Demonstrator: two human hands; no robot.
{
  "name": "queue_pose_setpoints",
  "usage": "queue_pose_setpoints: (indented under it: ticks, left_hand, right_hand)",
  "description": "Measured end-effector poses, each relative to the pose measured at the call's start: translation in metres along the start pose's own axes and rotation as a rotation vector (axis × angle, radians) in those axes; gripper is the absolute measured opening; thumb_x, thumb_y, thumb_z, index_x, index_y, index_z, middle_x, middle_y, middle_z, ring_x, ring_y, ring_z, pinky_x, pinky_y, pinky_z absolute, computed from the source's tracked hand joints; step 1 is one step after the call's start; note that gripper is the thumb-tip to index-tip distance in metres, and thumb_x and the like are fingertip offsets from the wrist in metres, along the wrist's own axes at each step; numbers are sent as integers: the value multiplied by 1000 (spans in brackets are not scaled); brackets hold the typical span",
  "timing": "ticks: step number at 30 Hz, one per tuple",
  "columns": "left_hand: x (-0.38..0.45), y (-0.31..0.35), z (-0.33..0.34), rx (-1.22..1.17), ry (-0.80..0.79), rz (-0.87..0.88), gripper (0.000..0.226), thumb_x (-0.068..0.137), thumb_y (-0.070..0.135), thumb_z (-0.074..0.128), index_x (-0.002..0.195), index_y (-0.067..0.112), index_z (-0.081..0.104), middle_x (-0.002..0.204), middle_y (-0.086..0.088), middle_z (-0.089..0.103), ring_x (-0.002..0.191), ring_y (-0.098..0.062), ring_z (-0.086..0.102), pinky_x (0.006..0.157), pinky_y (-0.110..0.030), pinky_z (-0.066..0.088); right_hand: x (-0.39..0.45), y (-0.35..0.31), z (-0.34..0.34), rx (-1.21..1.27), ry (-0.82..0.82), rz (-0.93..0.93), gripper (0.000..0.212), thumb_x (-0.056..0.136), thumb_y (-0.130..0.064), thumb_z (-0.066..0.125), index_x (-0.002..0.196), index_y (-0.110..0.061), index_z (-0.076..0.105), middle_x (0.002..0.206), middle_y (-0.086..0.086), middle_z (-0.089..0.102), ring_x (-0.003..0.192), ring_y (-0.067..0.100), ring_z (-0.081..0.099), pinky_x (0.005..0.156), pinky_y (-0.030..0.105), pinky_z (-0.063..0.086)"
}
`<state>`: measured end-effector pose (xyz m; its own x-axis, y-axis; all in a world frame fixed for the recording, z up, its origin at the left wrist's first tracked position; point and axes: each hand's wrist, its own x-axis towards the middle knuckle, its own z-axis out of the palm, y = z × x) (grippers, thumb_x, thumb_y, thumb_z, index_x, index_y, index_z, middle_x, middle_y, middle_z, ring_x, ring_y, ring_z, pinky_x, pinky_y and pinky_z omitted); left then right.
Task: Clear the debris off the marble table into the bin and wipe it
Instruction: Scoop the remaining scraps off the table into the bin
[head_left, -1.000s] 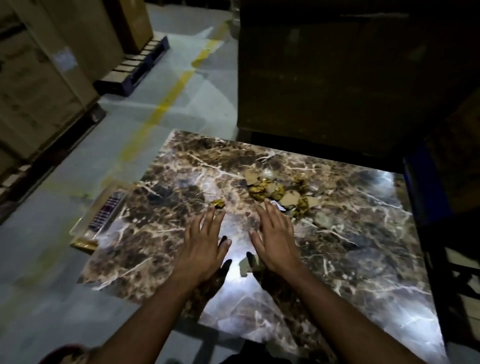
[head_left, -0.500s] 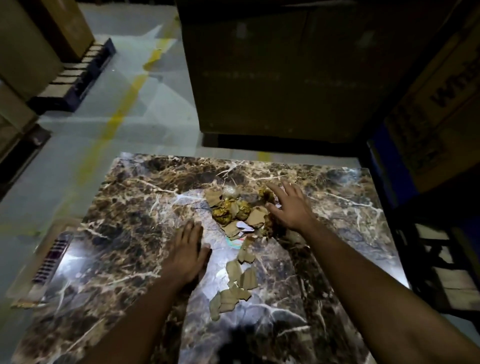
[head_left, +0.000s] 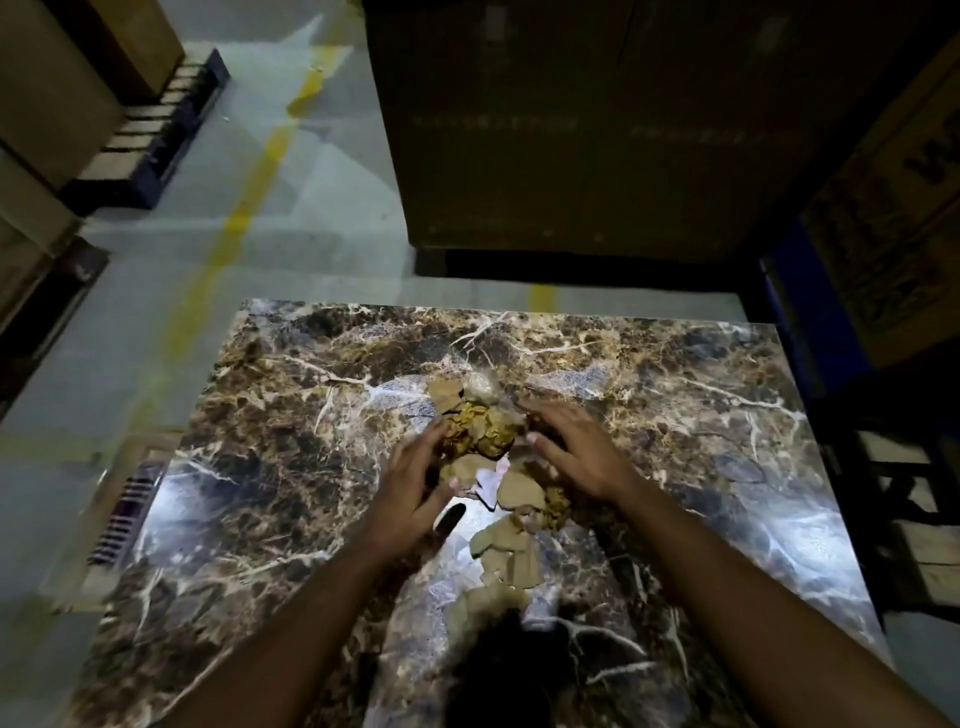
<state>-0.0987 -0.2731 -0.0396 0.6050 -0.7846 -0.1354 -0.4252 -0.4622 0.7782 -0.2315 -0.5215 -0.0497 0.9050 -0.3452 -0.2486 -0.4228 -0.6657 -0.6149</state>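
Debris pile (head_left: 485, 434) sits mid marble table (head_left: 270, 467), betw. both hands. Left hand (head_left: 413, 480) at its 8 o'clock, right hand (head_left: 574, 449) at 3; both fingers relaxed, cupping inward, gripping nothing. Scrap trail runs toward 6 o'clock. Right hand looks marginally nearer. No bin visible.

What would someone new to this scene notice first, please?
Two bare hands, left hand and right hand, close in on a pile of debris at the middle of the marble table. Flat cardboard scraps trail from it toward the near edge.
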Motion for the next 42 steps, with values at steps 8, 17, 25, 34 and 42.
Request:
queue_pose_setpoints:
  ticks: [8, 17, 25, 34, 42]
  left_hand:
    - [102, -20, -7, 127, -86, -68, 61, 102, 56, 37, 157, 38, 18, 166, 1, 18, 150, -28, 19, 120, -58, 20]
    - [54, -12, 0, 200, -178, -18, 61, 96, 64, 26, 150, 39, 35, 153, -3, 40, 139, -28, 34, 114, -56, 30]
    - [-22, -52, -5, 22, 113, -171, 58, 96, 61, 32, 151, 40, 33, 150, -3, 40, 134, -27, 41, 107, -52, 39]
    - [-36, -18, 33, -39, 20, -125, 90, 86, 74, 42, 159, 38, 2, 167, 5, 7, 149, -12, 7, 117, -45, 13]
    - [-101, -36, 23, 163, -117, -26, 127, 69, 84, 62, 155, 37, -18, 161, 21, -27, 145, 4, -27, 118, -43, 0]
  right_hand:
    - [59, -11, -15, -108, -87, 37, 64, 100, -63, 31, 158, -40, 21, 166, 1, 25, 149, 28, 27, 121, 55, 22]
    - [14, -16, -11, 27, 38, 25, 52, 98, -56, 31, 145, -40, 47, 155, -2, 46, 142, 24, 39, 121, 55, 20]
    - [-80, 59, 6, 304, 402, 295, 47, 98, -54, 38, 143, -44, 46, 154, 0, 47, 138, 23, 45, 112, 61, 37]
    - [-74, 0, 51, 269, 315, 196, 56, 102, -53, 36, 155, -37, 31, 162, -5, 32, 146, 18, 31, 119, 56, 26]
    - [-153, -35, 89, -234, 184, -245, 41, 89, -48, 62, 123, -26, 59, 123, 3, 56, 104, 20, 57, 82, 40, 56]
